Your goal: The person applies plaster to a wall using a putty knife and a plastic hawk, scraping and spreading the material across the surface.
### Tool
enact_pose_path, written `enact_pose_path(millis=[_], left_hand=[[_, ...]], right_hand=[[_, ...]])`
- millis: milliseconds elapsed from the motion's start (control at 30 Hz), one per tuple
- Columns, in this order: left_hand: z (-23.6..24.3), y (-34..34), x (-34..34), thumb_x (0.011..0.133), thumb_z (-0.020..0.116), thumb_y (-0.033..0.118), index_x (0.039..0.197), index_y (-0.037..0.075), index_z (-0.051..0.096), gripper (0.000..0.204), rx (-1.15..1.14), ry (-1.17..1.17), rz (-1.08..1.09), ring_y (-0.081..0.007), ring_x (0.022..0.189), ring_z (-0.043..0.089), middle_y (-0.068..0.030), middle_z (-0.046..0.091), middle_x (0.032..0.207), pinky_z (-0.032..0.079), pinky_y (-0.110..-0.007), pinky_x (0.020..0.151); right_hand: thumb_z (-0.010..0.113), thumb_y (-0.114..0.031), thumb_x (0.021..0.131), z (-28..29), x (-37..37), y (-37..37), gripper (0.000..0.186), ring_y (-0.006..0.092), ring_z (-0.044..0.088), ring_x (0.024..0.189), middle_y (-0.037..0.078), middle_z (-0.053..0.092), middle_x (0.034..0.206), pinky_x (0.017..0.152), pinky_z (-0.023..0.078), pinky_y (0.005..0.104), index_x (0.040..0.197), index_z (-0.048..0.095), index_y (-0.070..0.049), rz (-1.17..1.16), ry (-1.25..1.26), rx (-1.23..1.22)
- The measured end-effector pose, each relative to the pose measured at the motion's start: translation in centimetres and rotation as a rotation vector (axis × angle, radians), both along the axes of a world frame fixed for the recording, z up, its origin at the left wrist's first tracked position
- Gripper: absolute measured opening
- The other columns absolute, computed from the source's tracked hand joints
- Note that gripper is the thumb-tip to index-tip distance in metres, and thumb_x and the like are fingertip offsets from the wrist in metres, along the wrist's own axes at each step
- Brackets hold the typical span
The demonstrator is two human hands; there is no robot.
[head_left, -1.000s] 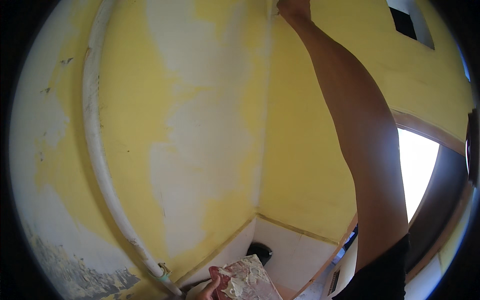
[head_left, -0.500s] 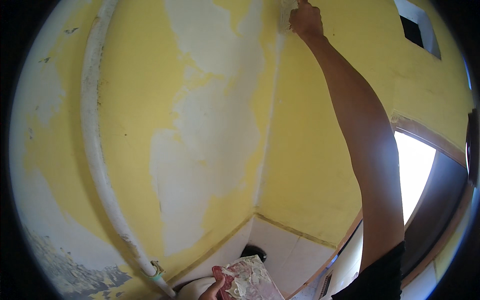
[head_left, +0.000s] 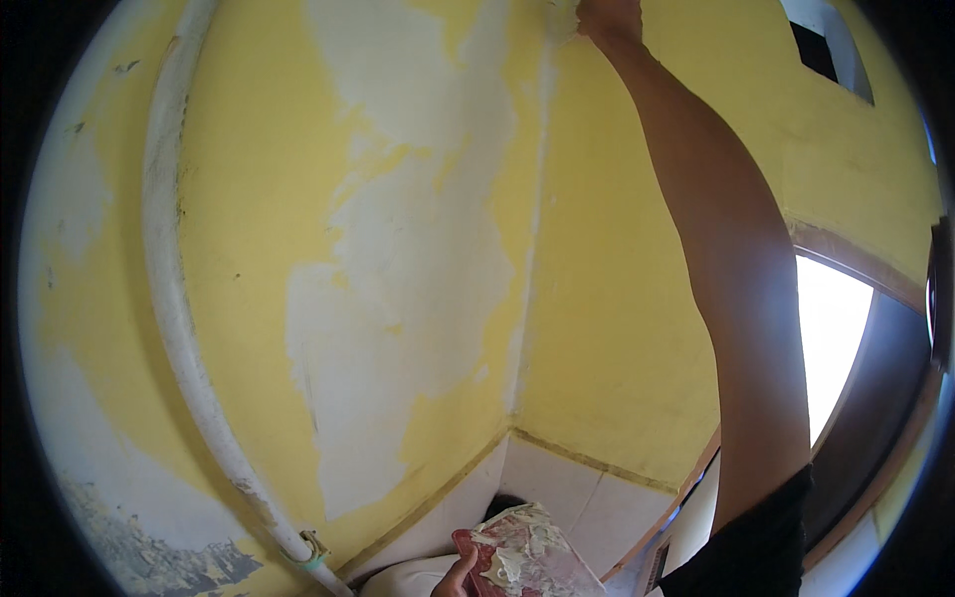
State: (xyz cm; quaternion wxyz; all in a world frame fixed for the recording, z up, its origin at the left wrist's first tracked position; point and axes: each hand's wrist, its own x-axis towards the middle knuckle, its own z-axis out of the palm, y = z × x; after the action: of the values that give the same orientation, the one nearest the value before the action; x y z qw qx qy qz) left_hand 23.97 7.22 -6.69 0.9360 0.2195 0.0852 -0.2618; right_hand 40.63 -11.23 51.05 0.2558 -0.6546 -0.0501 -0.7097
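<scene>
Stretched up along the yellow wall's corner [head_left: 543, 199], my right hand [head_left: 610, 18] is closed at the top edge of the picture. It grips a putty knife [head_left: 567, 20], of which only a whitish, smeared bit of blade shows against the corner; the rest is cut off. Low in the middle, my left hand [head_left: 455, 579] holds a red-edged putty board [head_left: 485, 559] by its side, thumb on top. Thick off-white putty [head_left: 522, 547] lies smeared over the board. Pale filler patches [head_left: 418, 259] cover much of the left wall.
A white pipe [head_left: 169, 249] runs down the left wall to a fitting [head_left: 312, 549]. White tiles [head_left: 547, 478] line the lower walls, with a dark round object [head_left: 504, 503] behind the board. At right are a bright doorway [head_left: 836, 328] and a square wall opening [head_left: 821, 50].
My right hand has moved slightly higher, partly out of the picture. The putty board and my left hand have shifted a little right, and the view has tilted slightly.
</scene>
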Motion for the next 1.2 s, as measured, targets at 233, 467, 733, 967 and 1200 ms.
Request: enact_pose_path(millis=[233,467,733,967,1200], left_hand=[[-0.3,0.3,0.3,0.098,0.054,0.045,0.12,0.016,0.061,0.038,0.002,-0.081,0.007,-0.0212,0.082,0.067,-0.003,0.07,0.095,0.054,-0.037,0.069],[0.7,0.1,-0.3,0.097,0.054,0.048,0.119,0.016,0.061,0.039,0.044,-0.089,0.065,-0.0212,0.078,0.066,-0.0033,0.069,0.092,0.053,-0.036,0.065],[-0.3,0.0,0.1,0.096,0.054,0.05,0.121,0.016,0.061,0.043,0.015,-0.092,-0.013,-0.0247,0.082,0.067,-0.0052,0.07,0.096,0.055,-0.04,0.069],[-1.4,0.4,0.3,0.096,0.054,0.051,0.122,0.016,0.06,0.044,-0.002,-0.084,-0.012,-0.0261,0.084,0.067,-0.006,0.07,0.098,0.055,-0.041,0.071],[-1.8,0.5,0.6,0.096,0.054,0.051,0.123,0.016,0.06,0.045,-0.018,-0.104,-0.025,-0.0276,0.086,0.067,-0.0069,0.07,0.1,0.055,-0.043,0.073]], right_hand=[[0.045,0.003,0.097,0.4,-0.2,-0.9,0.06,0.0218,0.063,0.074,0.017,0.065,0.103,0.063,0.056,0.0317,0.154,0.025,-0.002,0.095,0.073,-0.041],[0.045,0.003,0.098,1.7,2.8,-1.8,0.06,0.0204,0.059,0.068,0.015,0.065,0.1,0.058,0.051,0.0329,0.154,0.028,-0.004,0.032,-0.02,-0.106],[0.046,0.001,0.099,3.4,1.8,-2.4,0.049,0.0189,0.059,0.066,0.012,0.064,0.09,0.058,0.051,0.0333,0.147,0.038,0.001,0.034,0.078,-0.031],[0.045,0.004,0.097,1.3,2.3,-0.3,0.047,0.0218,0.066,0.077,0.014,0.067,0.102,0.069,0.057,0.0334,0.144,0.043,0.001,0.148,-0.037,-0.043],[0.041,-0.003,0.102,2.1,0.7,-3.0,0.043,0.0215,0.067,0.08,0.013,0.07,0.102,0.067,0.054,0.0291,0.145,0.044,-0.002,0.474,0.022,0.021]])
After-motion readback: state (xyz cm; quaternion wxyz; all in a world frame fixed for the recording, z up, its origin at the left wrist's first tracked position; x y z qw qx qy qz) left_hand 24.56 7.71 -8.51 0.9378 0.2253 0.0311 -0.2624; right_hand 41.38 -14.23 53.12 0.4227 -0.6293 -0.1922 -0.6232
